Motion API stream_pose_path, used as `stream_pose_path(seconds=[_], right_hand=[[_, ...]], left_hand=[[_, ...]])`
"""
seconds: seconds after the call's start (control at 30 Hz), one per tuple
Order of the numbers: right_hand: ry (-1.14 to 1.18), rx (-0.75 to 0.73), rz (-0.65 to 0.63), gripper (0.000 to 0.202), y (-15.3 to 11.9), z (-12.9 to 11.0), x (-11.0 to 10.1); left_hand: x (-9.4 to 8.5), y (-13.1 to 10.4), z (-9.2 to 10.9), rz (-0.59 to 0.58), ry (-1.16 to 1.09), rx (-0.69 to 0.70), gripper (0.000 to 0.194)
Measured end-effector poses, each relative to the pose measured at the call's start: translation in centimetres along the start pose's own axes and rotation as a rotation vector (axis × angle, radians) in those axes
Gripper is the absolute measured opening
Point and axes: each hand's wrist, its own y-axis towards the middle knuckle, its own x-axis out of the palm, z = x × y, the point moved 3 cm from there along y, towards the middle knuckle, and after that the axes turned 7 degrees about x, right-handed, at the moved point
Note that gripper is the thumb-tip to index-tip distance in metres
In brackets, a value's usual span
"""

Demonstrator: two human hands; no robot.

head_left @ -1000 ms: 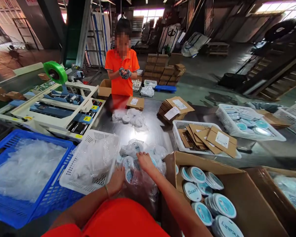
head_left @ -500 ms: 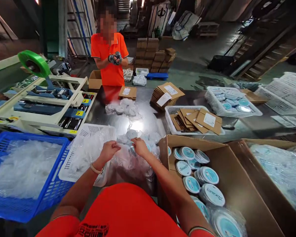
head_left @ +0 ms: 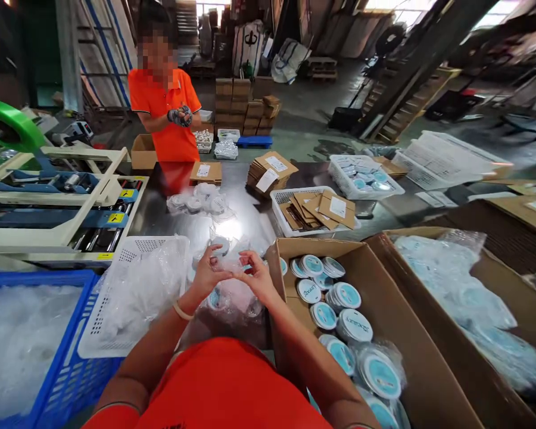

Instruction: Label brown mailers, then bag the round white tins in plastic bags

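Over the near part of the metal table, my left hand (head_left: 209, 273) and my right hand (head_left: 255, 277) come together with thumb tips nearly meeting and fingers curled. A clear plastic bag (head_left: 230, 262) is gripped between them; its contents are hard to make out. Beyond the fingers lies a round, flat grey-white lidded piece (head_left: 221, 243). Below my hands is crumpled clear wrap (head_left: 239, 301) with a pinkish tint, and blue-and-white round pieces show partly through the plastic there.
On the left stand a white basket (head_left: 93, 325) of clear bags and a blue crate (head_left: 56, 381). At right, a cardboard box (head_left: 411, 333) holds several round tins (head_left: 355, 325). Brown cartons (head_left: 337, 207) lie farther back. A co-worker (head_left: 170, 113) stands across the table, hands together.
My hands have moved closer together, from apart over the pile to thumbs nearly touching around the plastic. The view has turned right, so the surroundings shift left.
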Motion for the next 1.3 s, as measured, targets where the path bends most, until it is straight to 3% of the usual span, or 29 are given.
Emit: stream_pose_path(seconds=[0.07,0.17,0.3,0.37,0.43,0.5,0.57,0.6,0.63,0.77,0.87,0.93,1.0,1.1,1.17,1.23,1.3], right_hand=[[-0.024,0.003,-0.005,0.038,-0.4,0.0,-0.3],[-0.060,-0.017,0.017,0.043,-0.6,-0.4,-1.6],[-0.145,-0.059,-0.045,0.047,-0.8,-0.8,-2.9],[-0.205,-0.088,-0.086,0.047,-0.9,-0.9,-3.0],[-0.300,-0.158,-0.009,0.044,-1.3,-1.0,-2.9],[-0.438,-0.252,0.216,0.037,-2.1,-1.2,-2.9],[-0.544,-0.289,0.445,0.032,-3.4,-1.2,-2.6],[-0.552,-0.262,0.485,0.032,-4.1,-1.0,-2.2],[-0.521,-0.206,0.460,0.034,-4.6,-0.6,-1.7],[-0.113,0.048,0.137,0.052,-5.7,1.1,0.7],[0.112,0.113,0.091,0.054,-5.3,1.8,0.4],[0.121,0.125,0.056,0.051,-4.2,2.2,-1.4],[0.078,0.133,0.122,0.048,-2.5,2.8,-5.0],[-0.154,0.258,0.548,0.041,0.1,4.4,-12.1],[-0.394,0.453,0.684,0.036,1.3,6.0,-15.1],[-0.517,0.574,0.651,0.031,2.1,7.6,-15.9],[-0.538,0.573,0.585,0.028,2.5,8.8,-15.3]], left_hand=[[0.6,0.0,-0.4,-0.067,0.068,0.056,0.081],[0.5,0.2,-0.1,-0.223,0.223,0.107,0.046],[-0.6,0.5,2.1,-0.328,0.515,0.220,0.035],[-0.3,0.5,2.6,-0.461,0.462,0.188,0.033],[0.2,0.3,2.3,-0.550,0.314,0.038,0.035],[0.8,0.1,1.4,-0.477,0.184,-0.102,0.039],[1.3,-0.4,0.5,-0.331,0.114,-0.143,0.045],[1.6,-0.8,0.1,-0.270,0.105,-0.137,0.047],[2.0,-1.2,-0.2,-0.230,0.113,-0.124,0.047],[3.3,-2.6,-1.1,-0.171,0.177,-0.071,0.045],[3.0,-2.6,-1.4,-0.086,0.046,-0.096,0.046],[2.0,-2.0,-1.1,-0.013,-0.033,-0.084,0.047],[0.6,-1.3,-0.2,0.017,-0.002,-0.001,0.038],[-0.9,-0.9,1.4,-0.058,0.307,0.236,0.018],[-0.8,-1.4,1.3,-0.187,0.600,0.352,0.016],[0.1,-2.5,-0.3,-0.360,0.830,0.362,0.019],[1.1,-3.7,-2.8,-0.487,0.966,0.291,0.023]])
